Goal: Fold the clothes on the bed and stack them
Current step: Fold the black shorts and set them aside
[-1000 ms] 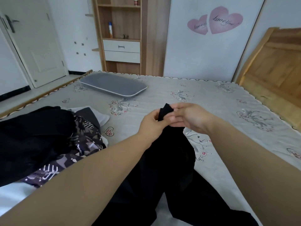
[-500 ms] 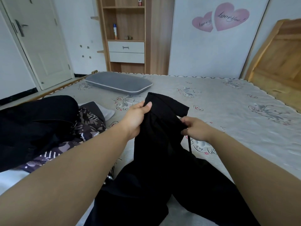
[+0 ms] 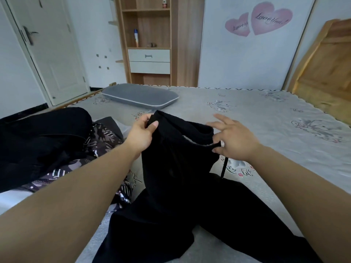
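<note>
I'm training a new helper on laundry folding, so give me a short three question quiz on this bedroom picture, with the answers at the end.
1. True or false: the black drawstring trousers already lie folded flat on the grey patterned bed sheet.
2. Multiple choice: the left hand grips which part of the trousers? A) a leg hem B) the waistband C) the drawstring
3. Short answer: what lies at the far left of the bed, beyond the heap of dark unfolded clothes?

Key
1. False: they are held up by the waistband, legs trailing on the sheet.
2. B; the right hand pinches the other side with its thumb, fingers spread.
3. A flat grey pillow.
</note>
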